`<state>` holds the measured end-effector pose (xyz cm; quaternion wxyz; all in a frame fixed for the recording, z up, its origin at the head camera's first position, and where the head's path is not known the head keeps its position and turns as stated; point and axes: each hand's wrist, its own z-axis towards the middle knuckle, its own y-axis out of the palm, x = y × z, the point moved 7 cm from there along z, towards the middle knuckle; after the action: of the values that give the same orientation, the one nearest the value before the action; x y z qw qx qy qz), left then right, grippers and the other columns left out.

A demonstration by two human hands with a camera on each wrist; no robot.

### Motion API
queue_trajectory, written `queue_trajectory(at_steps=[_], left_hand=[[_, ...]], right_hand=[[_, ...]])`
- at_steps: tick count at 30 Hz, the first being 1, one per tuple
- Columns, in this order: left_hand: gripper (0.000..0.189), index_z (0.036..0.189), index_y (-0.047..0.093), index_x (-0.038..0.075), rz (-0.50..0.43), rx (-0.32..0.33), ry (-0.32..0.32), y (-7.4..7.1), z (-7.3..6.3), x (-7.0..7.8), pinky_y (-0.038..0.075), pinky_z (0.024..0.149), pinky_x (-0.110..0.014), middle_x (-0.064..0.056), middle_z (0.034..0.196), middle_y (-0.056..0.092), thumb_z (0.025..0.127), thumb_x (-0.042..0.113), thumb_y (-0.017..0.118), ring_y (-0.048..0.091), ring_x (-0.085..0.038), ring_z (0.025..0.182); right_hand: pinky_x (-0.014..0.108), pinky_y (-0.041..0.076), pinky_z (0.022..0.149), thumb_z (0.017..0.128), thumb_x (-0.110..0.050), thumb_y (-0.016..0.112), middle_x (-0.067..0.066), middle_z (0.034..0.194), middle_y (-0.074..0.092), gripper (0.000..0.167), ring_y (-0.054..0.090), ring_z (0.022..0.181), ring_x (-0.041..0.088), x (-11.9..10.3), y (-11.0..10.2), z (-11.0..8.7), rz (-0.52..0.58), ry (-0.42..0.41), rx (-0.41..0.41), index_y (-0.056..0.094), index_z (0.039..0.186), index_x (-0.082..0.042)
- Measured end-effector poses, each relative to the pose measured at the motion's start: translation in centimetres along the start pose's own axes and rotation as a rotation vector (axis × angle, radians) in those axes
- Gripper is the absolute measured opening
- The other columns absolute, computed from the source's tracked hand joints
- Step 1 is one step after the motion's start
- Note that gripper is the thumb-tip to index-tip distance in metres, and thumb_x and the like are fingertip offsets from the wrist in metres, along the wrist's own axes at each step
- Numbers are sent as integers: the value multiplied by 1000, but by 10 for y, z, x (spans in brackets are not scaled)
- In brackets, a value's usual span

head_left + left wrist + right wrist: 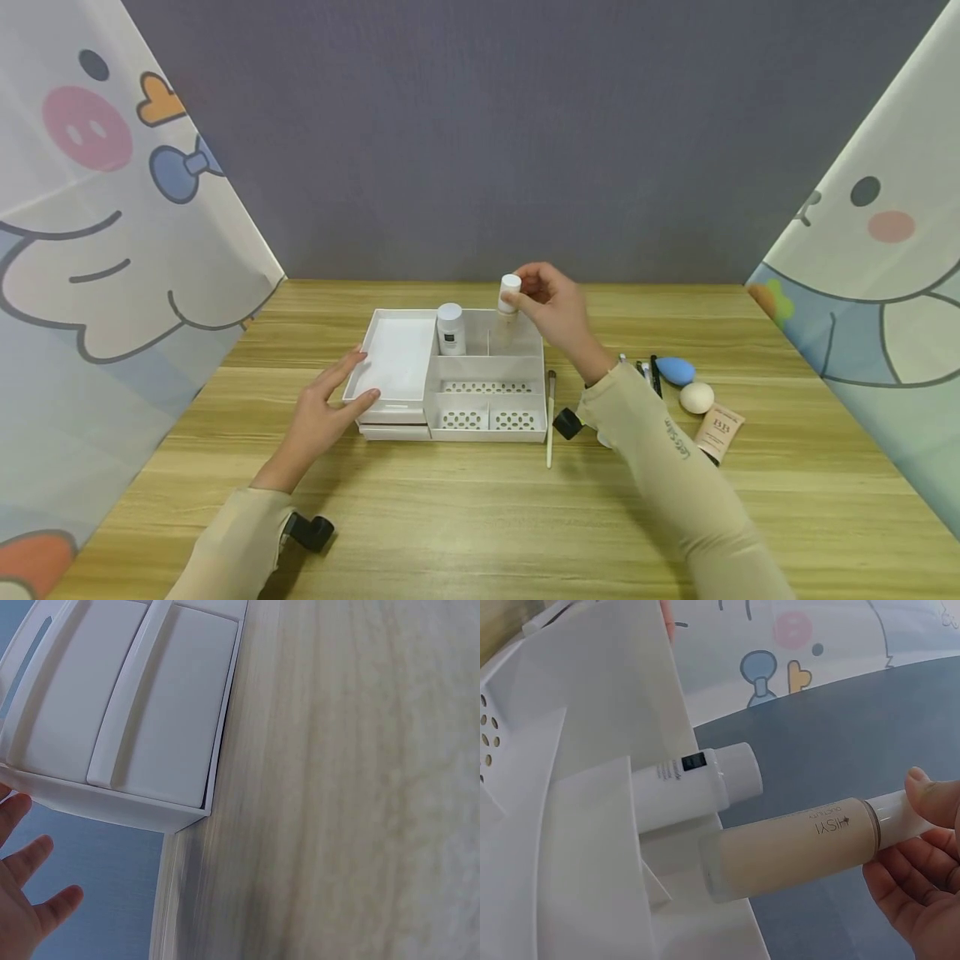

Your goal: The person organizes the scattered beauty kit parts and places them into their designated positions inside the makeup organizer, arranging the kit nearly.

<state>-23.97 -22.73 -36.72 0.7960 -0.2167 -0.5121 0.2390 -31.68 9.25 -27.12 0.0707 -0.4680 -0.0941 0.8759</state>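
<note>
My right hand [553,304] pinches the white cap of a beige foundation bottle [795,851]. The bottle's lower end is at the back right compartment of a white desktop organizer [487,367], beside a thin divider. A white bottle with a dark label [451,331] stands in the neighbouring back compartment. My left hand [322,417] has its fingers spread against the organizer's left side, by the flat top tray. In the left wrist view, drawer fronts [176,705] of the organizer show near the left fingers [30,859].
A makeup brush [551,417] lies along the organizer's right side. Farther right are a blue makeup sponge [676,371], a round cream sponge [697,397], a BB cream tube [720,429] and dark pencils [656,377], partly behind the right sleeve. A grey wall [510,150] rises behind the table.
</note>
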Motion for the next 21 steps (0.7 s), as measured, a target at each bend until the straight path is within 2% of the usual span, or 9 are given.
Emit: queue_trajectory(at_steps=[12,21], left_hand=[[55,139,56,2,-15,15,26,-1,-1,5,30,108,-64,-21,149,44,88,13,76,38,-43,137],[56,139,56,2,-13,15,21,-1,-1,1,30,107,-64,-22,149,44,88,14,77,37,-44,137]], right_hand=[[22,50,72,83,1,78,18,92,67,24,61,82,20,1,23,-1,1,-6,-15,64,102,5],[23,50,72,83,1,78,16,90,67,23,61,82,22,7,34,0,-8,-22,-8,64,101,5]])
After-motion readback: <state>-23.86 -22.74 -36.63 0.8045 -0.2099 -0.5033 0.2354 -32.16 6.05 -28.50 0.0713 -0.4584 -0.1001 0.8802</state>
